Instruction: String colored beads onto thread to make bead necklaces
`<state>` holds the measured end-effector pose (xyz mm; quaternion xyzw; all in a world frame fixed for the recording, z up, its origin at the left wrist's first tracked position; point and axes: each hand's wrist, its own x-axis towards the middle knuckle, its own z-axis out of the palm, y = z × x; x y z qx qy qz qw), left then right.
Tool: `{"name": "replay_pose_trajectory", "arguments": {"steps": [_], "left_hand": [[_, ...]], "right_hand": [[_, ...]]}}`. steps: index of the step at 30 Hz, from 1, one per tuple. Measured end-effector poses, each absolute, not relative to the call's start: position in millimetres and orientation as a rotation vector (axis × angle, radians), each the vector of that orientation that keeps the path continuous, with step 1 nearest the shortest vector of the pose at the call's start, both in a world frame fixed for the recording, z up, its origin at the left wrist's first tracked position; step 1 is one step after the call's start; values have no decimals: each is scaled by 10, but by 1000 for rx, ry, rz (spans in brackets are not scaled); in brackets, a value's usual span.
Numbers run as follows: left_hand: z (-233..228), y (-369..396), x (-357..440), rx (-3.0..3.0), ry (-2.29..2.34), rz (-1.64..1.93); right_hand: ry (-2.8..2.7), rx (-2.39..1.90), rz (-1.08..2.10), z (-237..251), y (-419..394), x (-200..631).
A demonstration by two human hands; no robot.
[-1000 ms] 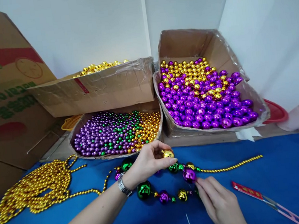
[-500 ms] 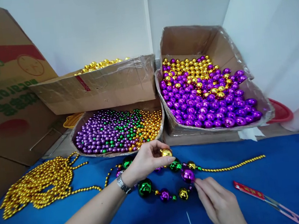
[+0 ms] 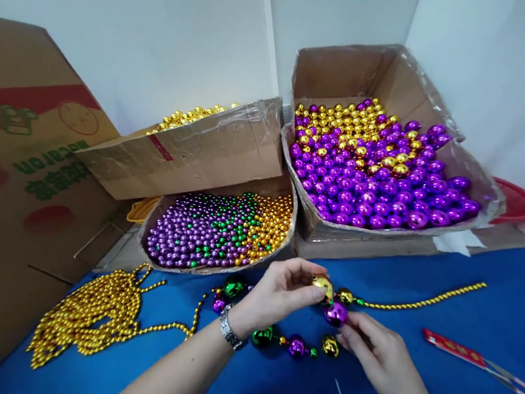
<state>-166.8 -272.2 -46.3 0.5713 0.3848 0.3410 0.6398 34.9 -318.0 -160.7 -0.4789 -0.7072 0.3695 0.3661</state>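
The left hand point(image 3: 278, 293) pinches a gold ball point(image 3: 323, 287) between thumb and fingertips, closed snugly on it, and over the last second has carried it down and to the right, so it now sits just above the purple ball point(image 3: 336, 314). The right hand point(image 3: 385, 360) has risen to meet it, its fingers curled and touching the purple ball from 5 o'clock; whether they grip a thread I cannot tell. The two balls are nearly touching, so the gold one looks about to join the bead strand point(image 3: 298, 344), which loops on the blue cloth point(image 3: 518, 326) at 7 o'clock of the hands. A box of small beads point(image 3: 219, 230) lies at 11 o'clock.
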Motion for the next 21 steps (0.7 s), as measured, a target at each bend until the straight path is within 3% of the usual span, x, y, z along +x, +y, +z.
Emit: {"name": "replay_pose_trajectory", "arguments": {"steps": [4, 10, 15, 21], "left_hand": [[-385, -2593, -1882, 1511, 952, 779], [-557, -1969, -2598, 2081, 1688, 550], [-826, -1706, -2847, 1997, 1762, 488], [-671, -1865, -2612, 1835, 1565, 699]], "right_hand": [[-1730, -1174, 1068, -1627, -3177, 380], [-1733, -1152, 977, -1610, -3171, 496], [-1797, -1164, 892, -1566, -3184, 494], [-1894, -1176, 840, -1475, -3229, 451]]}}
